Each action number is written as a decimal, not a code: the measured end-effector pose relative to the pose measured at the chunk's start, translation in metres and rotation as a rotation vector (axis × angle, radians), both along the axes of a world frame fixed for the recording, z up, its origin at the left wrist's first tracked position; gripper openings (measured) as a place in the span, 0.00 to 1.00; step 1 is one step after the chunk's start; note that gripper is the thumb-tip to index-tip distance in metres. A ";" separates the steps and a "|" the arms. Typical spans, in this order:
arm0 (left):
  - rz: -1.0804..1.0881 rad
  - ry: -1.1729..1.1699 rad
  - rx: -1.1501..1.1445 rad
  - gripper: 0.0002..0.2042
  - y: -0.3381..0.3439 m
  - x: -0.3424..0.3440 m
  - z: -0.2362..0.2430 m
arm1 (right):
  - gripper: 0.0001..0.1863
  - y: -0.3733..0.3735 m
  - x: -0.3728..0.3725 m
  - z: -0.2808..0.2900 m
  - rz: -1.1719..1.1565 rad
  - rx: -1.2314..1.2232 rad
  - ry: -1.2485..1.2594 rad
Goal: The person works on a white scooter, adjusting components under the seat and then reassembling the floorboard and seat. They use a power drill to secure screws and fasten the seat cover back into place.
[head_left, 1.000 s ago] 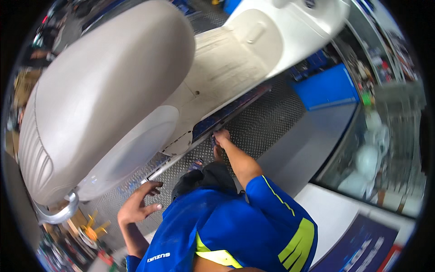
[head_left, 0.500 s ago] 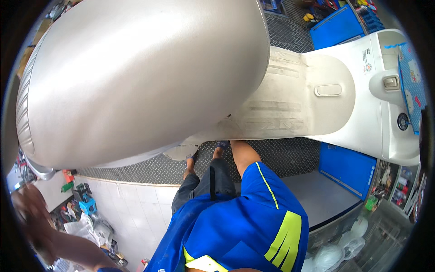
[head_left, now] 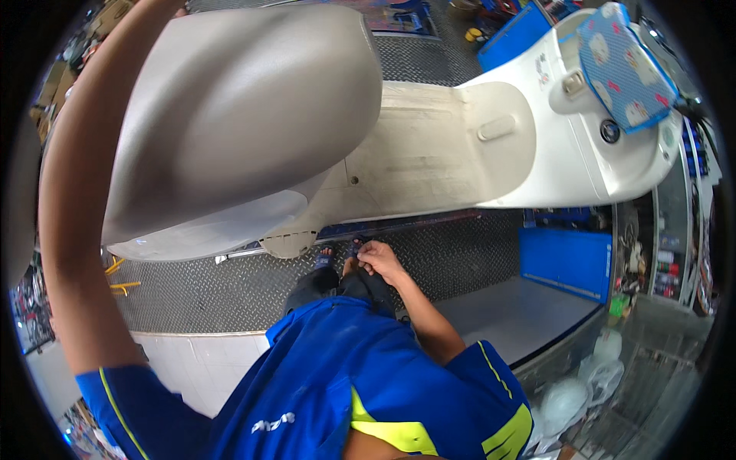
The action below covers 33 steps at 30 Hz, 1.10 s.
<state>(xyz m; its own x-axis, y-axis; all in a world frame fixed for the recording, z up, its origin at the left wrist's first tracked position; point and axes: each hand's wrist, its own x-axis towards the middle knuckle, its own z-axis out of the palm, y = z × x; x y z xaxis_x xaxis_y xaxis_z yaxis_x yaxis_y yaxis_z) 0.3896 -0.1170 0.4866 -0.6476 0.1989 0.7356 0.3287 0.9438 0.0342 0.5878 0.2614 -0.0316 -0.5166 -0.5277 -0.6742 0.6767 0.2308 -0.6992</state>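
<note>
A white scooter point(head_left: 556, 157) stands across my view, with its smooth grey-beige seat point(head_left: 268, 84) at left and its cream footboard point(head_left: 418, 146) in the middle. My left arm reaches up along the rear end of the seat. Only a little of my left hand point(head_left: 182, 11) shows at the top edge, beside the seat's far rear corner, and its grip is hidden. My right hand point(head_left: 377, 259) is in front of my legs, below the near side of the footboard. Its fingers are curled together; whatever they may hold is too small to make out.
A blue patterned bag point(head_left: 625, 69) hangs at the scooter's front. Dark diamond-plate metal point(head_left: 475, 257) lies underneath, with a blue panel point(head_left: 566, 262) at right. Yellow metal bars point(head_left: 123, 287) stick out at left. A glass case point(head_left: 652, 360) with plastic bags stands at lower right.
My left hand has swung from the lower left up past the seat's rear. My right hand has come out from beside the scooter's lower side. The scooter sits smaller and farther off in view.
</note>
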 end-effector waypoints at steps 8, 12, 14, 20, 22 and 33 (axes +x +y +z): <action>0.231 -0.109 -0.075 0.10 -0.070 -0.117 -0.097 | 0.21 -0.045 -0.064 0.099 -0.156 0.068 0.663; 0.211 -0.194 -0.121 0.13 -0.049 -0.099 -0.080 | 0.19 -0.082 -0.104 0.118 0.071 0.305 0.859; 0.208 -0.243 -0.154 0.15 -0.054 -0.088 -0.078 | 0.17 -0.092 -0.110 0.115 0.098 0.291 0.983; 0.115 -0.402 -0.243 0.16 -0.060 -0.100 -0.088 | 0.10 -0.091 -0.113 0.095 0.078 0.245 1.123; 0.128 -0.416 -0.215 0.16 -0.063 -0.100 -0.086 | 0.08 -0.092 -0.116 0.100 0.081 0.232 1.151; 0.011 -0.474 -0.247 0.16 -0.078 -0.123 -0.115 | 0.07 -0.090 -0.122 0.090 0.112 0.306 1.212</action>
